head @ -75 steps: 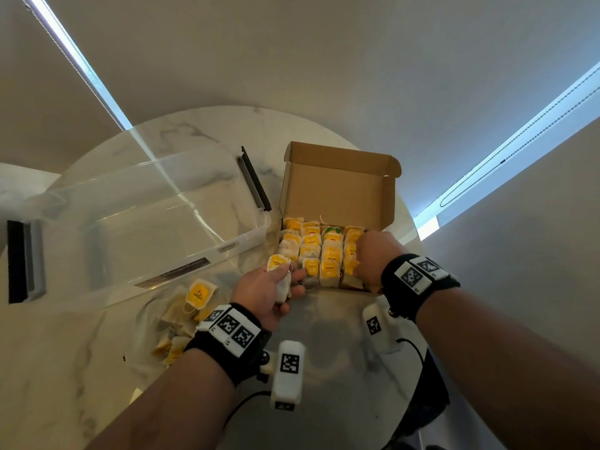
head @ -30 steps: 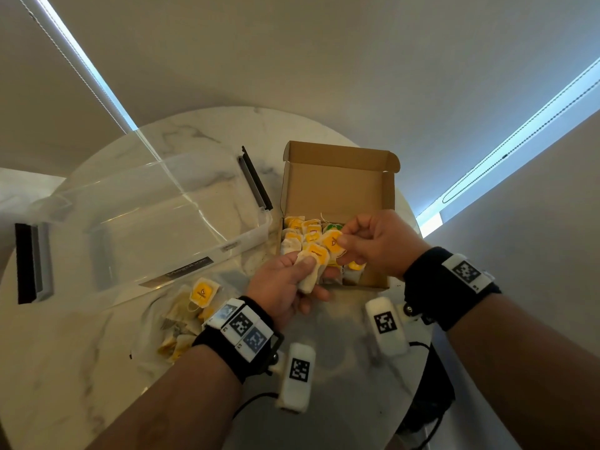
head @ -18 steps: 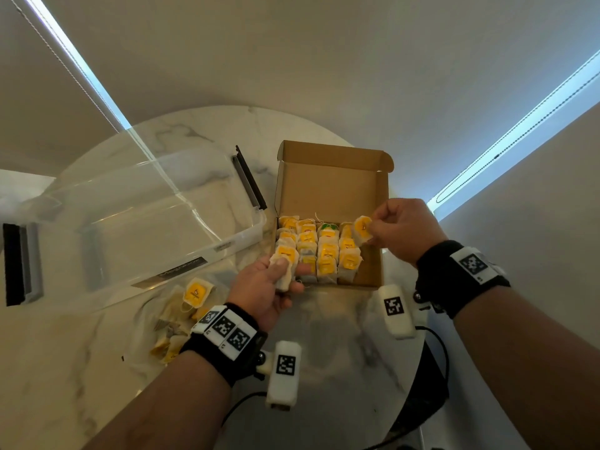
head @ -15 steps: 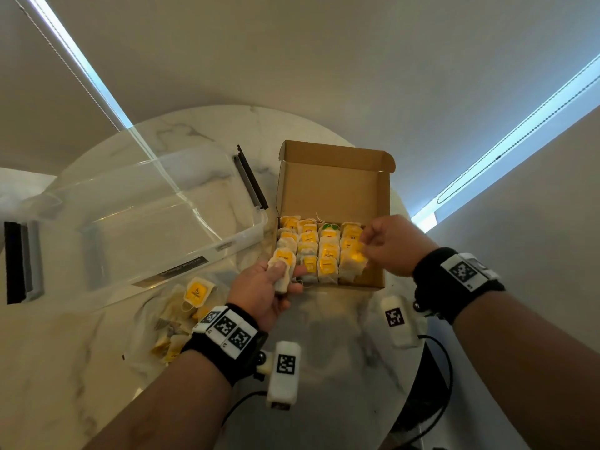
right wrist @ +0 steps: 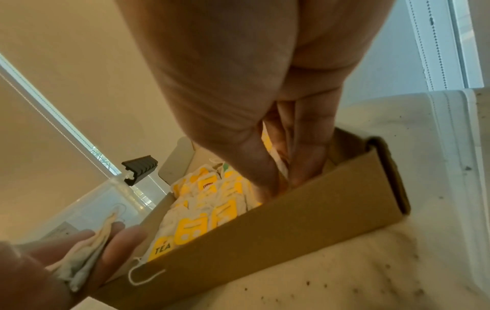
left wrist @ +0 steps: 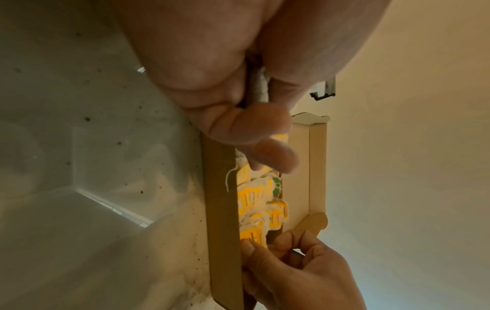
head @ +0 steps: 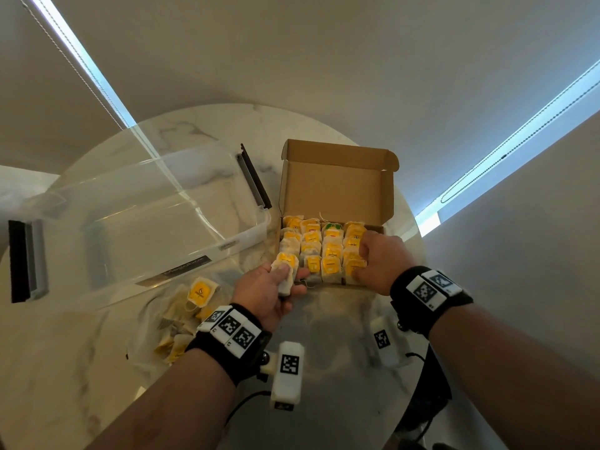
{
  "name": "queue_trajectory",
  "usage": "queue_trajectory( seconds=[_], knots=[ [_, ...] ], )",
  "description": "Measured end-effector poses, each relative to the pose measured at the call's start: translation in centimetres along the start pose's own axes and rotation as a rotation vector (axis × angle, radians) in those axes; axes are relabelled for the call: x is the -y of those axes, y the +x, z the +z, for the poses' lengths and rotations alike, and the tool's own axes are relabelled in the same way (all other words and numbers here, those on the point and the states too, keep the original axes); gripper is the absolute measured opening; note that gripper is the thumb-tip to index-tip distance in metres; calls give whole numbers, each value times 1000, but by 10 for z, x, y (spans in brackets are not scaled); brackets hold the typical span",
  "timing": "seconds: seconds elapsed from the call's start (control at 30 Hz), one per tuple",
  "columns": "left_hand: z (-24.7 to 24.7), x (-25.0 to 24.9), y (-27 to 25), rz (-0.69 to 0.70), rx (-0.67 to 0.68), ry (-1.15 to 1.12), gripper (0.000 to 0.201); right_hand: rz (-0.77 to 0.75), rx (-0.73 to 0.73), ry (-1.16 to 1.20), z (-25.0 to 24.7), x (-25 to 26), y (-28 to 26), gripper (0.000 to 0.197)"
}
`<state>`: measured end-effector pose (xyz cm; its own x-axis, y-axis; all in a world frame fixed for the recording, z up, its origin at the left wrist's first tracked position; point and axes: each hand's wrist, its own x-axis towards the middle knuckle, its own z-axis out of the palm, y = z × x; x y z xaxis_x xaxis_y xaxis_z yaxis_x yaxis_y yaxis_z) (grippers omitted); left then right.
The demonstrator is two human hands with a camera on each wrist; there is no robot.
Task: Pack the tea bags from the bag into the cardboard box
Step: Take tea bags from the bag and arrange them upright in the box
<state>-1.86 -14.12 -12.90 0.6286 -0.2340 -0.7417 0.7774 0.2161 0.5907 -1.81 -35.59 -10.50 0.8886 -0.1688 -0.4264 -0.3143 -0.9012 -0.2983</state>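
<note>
The open cardboard box [head: 337,186] stands on the marble table with rows of yellow-tagged tea bags [head: 324,251] upright inside. My right hand [head: 362,258] reaches into the box's right column; in the right wrist view its thumb and fingers [right wrist: 305,165] pinch a tea bag [right wrist: 281,162] down by the near right corner. My left hand [head: 289,277] hovers at the near left corner and grips a small stack of tea bags [head: 285,264], seen edge-on as pale tea bags [right wrist: 84,258]. A clear plastic bag [head: 181,319] with more tea bags lies left of my left wrist.
A large clear plastic bin [head: 130,222] with black handles lies on its side left of the box, close to its left wall. The round table's edge [head: 409,228] runs just right of the box. Window blinds with bead chains hang behind.
My right hand took a tea bag from the left hand's stack, carried it over the right side of the box and lowered it into the right column. The left hand stayed by the near left corner.
</note>
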Motion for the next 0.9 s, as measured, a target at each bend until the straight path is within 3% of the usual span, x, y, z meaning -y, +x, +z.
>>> queue_trajectory(
  seconds=[0.17,0.27,0.33,0.43,0.53,0.77,0.9],
  knots=[
    [1,-1,-4,-1,37,9,19,26,7,-1,0,-2,-2,31],
    [3,-3,-9,35,94,41,22,-40,-116,-32,-16,1,-7,26],
    [8,-4,-15,60,153,72,22,-123,-189,85,-24,9,-12,20],
    [21,-7,-25,81,256,119,18,-239,-4,354,-24,27,-19,18],
    [31,-8,-31,84,315,145,19,-286,88,381,-22,31,-21,14],
    [27,-10,-24,86,211,56,24,-145,-33,532,-50,14,-15,9],
    [13,-4,-14,65,35,46,23,-42,-238,258,-64,-15,1,9]
  ],
)
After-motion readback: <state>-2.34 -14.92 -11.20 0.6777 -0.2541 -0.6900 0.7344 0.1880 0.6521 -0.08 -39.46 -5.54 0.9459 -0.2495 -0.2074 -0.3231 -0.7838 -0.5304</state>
